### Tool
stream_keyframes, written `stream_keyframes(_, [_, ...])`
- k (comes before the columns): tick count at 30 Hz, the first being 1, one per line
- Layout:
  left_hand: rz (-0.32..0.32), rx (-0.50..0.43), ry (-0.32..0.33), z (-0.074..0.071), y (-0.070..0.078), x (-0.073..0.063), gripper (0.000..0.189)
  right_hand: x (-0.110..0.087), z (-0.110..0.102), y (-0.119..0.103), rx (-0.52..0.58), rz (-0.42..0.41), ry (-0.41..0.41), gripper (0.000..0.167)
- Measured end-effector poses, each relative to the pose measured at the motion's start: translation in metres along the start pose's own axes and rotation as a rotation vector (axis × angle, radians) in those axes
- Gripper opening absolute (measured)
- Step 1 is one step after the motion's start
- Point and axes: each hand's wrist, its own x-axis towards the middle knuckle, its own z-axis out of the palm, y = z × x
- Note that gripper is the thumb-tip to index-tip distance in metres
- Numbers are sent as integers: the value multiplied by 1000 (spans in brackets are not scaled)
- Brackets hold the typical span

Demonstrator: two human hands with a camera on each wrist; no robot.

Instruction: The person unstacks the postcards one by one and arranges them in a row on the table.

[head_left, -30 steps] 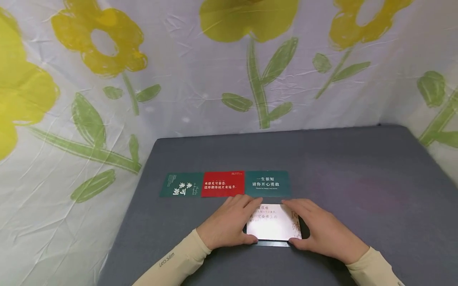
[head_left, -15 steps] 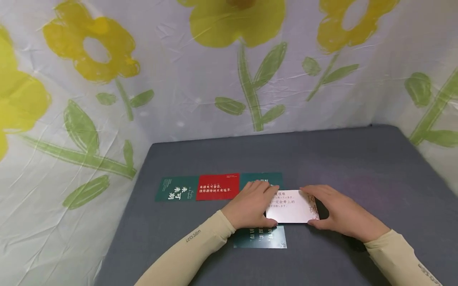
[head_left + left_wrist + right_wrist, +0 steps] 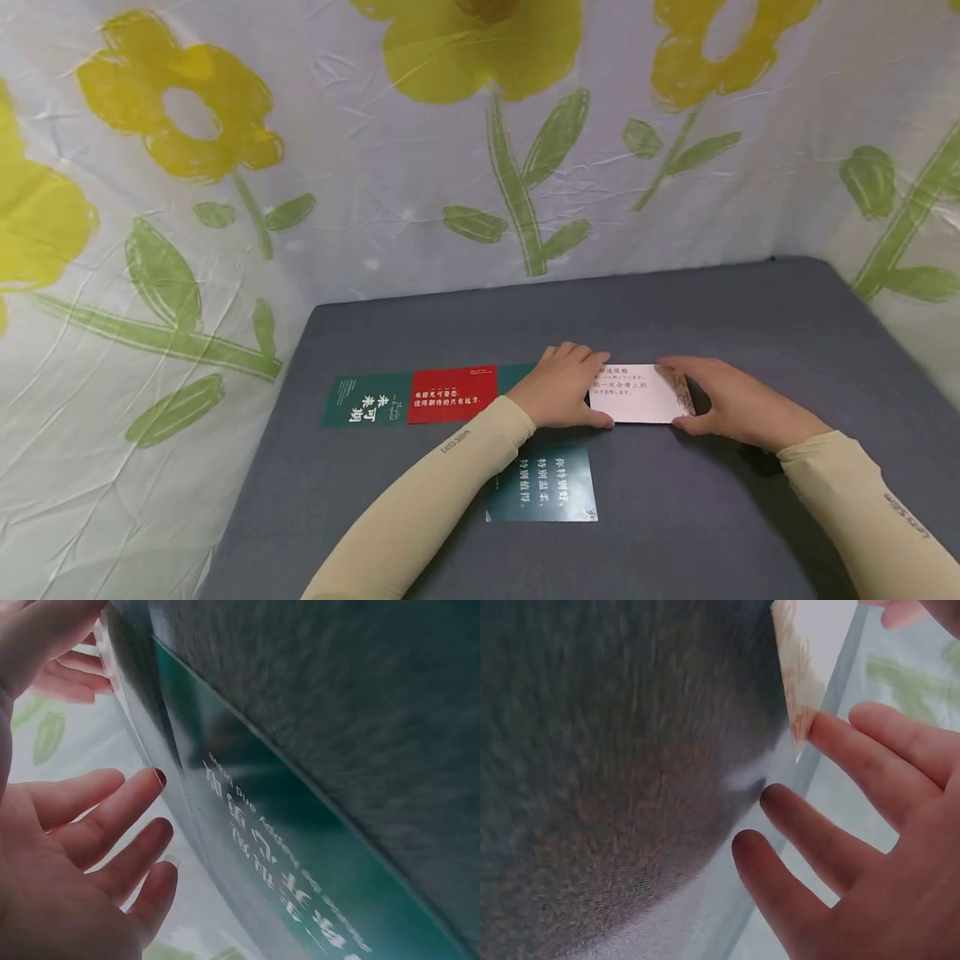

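Both hands hold a white postcard with brownish printing by its two short ends. My left hand has its thumb at the near left corner and a finger at the far edge. On the other end, my right hand grips between thumb and index finger. In the right wrist view, the card's corner meets a fingertip while the other fingers stay spread. A dark green postcard with white writing lies just left of the white one, largely hidden by the left hand in the head view.
A red postcard and another green postcard continue the row leftward on the grey table. Nearer, a teal postcard lies partly behind the left sleeve. A white curtain with painted flowers hangs behind.
Both hands have carried the white postcard away from me and to the right, from over the teal postcard to the right end of the row. The teal postcard has come into view.
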Motion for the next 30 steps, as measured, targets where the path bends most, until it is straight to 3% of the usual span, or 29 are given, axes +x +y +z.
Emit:
stream_keyframes(6, [-16, -6, -26, 2, -1, 16, 98, 10, -1, 10, 25, 32, -38, 90])
stream_keyframes(21, [-50, -24, -16, 2, -1, 19, 103, 12, -5, 11, 6, 25, -33, 87])
stream_keyframes(26, [-61, -37, -21, 3, -1, 13, 106, 13, -5, 9, 15, 29, -38, 91])
stream_keyframes(30, [-60, -37, 6, 2, 1, -1, 106, 8, -2, 10, 40, 57, -26, 96])
